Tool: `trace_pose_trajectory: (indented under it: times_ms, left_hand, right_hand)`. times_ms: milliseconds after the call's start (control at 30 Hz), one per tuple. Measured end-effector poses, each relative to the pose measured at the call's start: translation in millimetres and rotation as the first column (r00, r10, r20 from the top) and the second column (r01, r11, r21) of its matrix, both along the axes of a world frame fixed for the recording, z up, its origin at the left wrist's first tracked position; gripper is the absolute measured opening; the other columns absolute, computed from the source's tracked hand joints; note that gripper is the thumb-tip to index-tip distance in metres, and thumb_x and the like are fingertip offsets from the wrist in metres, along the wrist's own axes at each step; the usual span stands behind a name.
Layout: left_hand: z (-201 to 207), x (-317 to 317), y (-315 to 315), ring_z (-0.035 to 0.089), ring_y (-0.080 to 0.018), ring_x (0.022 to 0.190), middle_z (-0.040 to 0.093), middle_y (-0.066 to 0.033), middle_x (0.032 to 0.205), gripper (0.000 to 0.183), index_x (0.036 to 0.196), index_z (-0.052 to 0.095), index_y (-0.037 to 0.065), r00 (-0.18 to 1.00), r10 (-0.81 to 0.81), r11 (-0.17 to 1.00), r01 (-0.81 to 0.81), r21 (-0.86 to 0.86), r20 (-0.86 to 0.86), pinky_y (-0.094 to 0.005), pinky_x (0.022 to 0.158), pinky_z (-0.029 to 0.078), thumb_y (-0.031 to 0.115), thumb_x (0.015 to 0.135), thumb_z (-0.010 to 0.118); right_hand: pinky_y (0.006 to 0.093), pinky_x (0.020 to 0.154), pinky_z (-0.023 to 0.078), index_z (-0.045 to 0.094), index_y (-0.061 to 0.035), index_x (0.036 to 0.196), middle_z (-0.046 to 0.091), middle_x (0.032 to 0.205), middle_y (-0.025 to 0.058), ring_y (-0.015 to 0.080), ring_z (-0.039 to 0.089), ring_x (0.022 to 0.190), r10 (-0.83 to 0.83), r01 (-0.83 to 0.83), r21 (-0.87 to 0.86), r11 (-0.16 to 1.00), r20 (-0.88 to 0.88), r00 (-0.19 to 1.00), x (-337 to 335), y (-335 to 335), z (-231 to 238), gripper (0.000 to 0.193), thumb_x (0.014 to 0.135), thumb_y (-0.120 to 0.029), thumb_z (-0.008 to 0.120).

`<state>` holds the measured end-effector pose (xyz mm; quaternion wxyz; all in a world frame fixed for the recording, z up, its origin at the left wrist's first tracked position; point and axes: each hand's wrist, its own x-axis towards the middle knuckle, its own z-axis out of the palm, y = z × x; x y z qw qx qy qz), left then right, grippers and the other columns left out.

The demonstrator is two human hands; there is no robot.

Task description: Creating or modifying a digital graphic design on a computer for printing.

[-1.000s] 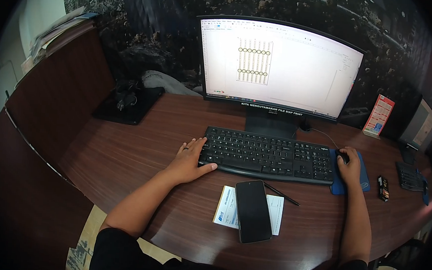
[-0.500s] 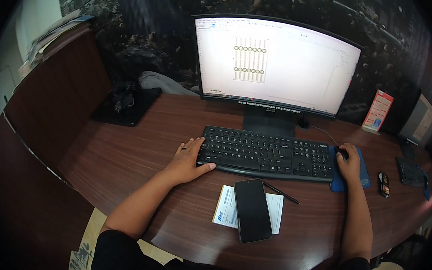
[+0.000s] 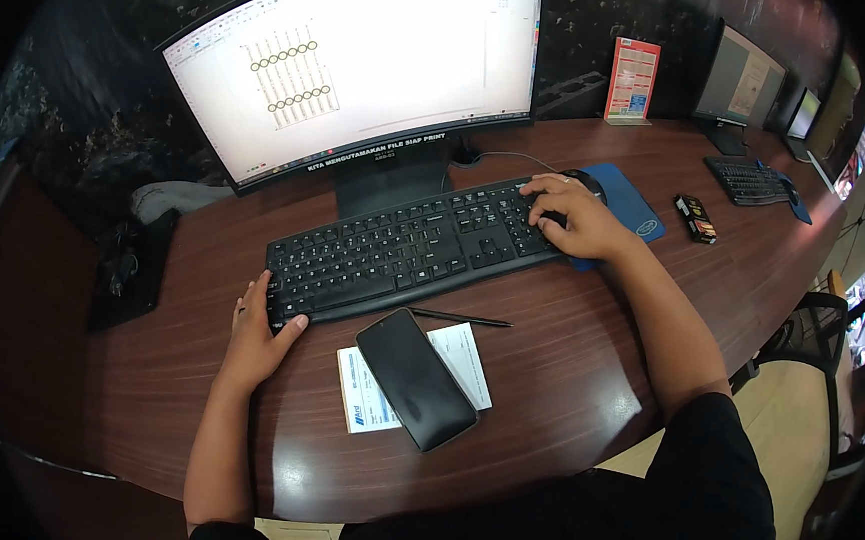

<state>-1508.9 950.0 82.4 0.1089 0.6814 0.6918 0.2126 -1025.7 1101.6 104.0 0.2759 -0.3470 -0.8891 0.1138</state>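
Note:
A black keyboard (image 3: 393, 259) lies at a slant in front of a large monitor (image 3: 406, 68) with a drawing on its bright screen. At the keyboard's left end rests my left hand (image 3: 257, 338), open, its fingers along the edge and the thumb at the front corner. My right hand (image 3: 581, 222) is over the number keys, fingers apart and holding nothing. Just beyond it, a black mouse (image 3: 593, 186) sits on a blue mouse pad (image 3: 633, 202), partly hidden by the hand. Nearer to me, a dark phone (image 3: 417, 379) lies across a white printed pad of paper (image 3: 464, 361), beside a black pen (image 3: 461, 318).
A small dark packet (image 3: 695, 218) lies right of the mouse pad. Farther back stand a red-and-white card (image 3: 632, 81) and a second monitor (image 3: 742, 81) with its keyboard (image 3: 750, 182). At left is a black stand base (image 3: 133, 274); a chair (image 3: 811, 332) stands at right.
My right hand has left the mouse and moved left onto the number keys. My left hand stays at the keyboard's left end. The view has swung to the right and tilted.

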Motion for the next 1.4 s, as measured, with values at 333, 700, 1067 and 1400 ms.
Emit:
trace_pose_trajectory:
  times_ms: [333, 700, 1067, 1400]
  left_hand:
    - [3.9, -1.7, -5.3, 0.025, -0.0447, 0.151, 0.039, -0.0311, 0.154, 0.090, 0.155, 0.028, -0.004, 0.999, 0.028, 0.999, -0.027, -0.027, 0.024, -0.0517, 0.124, 0.015, 0.042, 0.091, 0.072]
    - [0.3, -4.3, -3.0, 0.026, -0.0449, 0.150, 0.037, -0.0315, 0.155, 0.095, 0.154, 0.029, -0.006, 0.999, -0.021, 1.000, 0.021, -0.006, -0.032, -0.0530, 0.123, 0.016, 0.054, 0.090, 0.067]
    - [1.2, -2.9, -1.3, 0.026, -0.0446, 0.150, 0.036, -0.0312, 0.156, 0.097, 0.154, 0.028, -0.005, 0.999, -0.017, 1.000, 0.016, -0.026, -0.040, -0.0532, 0.123, 0.015, 0.056, 0.090, 0.067]
    - [-0.7, -4.2, -1.2, 0.025, -0.0432, 0.151, 0.036, -0.0302, 0.156, 0.096, 0.155, 0.027, -0.005, 0.999, -0.023, 0.999, 0.022, -0.023, -0.048, -0.0533, 0.124, 0.016, 0.055, 0.091, 0.066]
  right_hand:
    - [0.0489, 0.116, 0.031, 0.072, -0.0087, 0.106, 0.056, 0.142, 0.0155, 0.0356, 0.044, 0.139, 0.006, -0.006, -0.006, 1.000, 0.070, 0.998, 2.6, 0.6, 7.0, 0.028, 0.080, -0.009, 0.062]
    - [0.0521, 0.123, 0.021, 0.060, -0.0151, 0.128, 0.039, 0.157, 0.0155, 0.0411, 0.027, 0.150, -0.146, 0.161, -0.057, 0.985, 0.203, 0.968, 14.5, 0.0, 14.0, 0.058, 0.072, -0.017, 0.073]
    - [0.0443, 0.106, 0.043, 0.068, -0.0061, 0.113, 0.062, 0.130, 0.0167, 0.0358, 0.057, 0.125, -0.471, 0.504, 0.114, 0.856, -0.231, 0.851, 31.5, 37.5, -39.8, 0.031, 0.083, -0.013, 0.072]
    - [0.0411, 0.101, 0.049, 0.070, -0.0043, 0.109, 0.065, 0.125, 0.0165, 0.0348, 0.062, 0.119, -0.500, 0.520, 0.073, 0.851, -0.192, 0.845, 30.7, 35.9, -40.1, 0.026, 0.083, -0.009, 0.068]
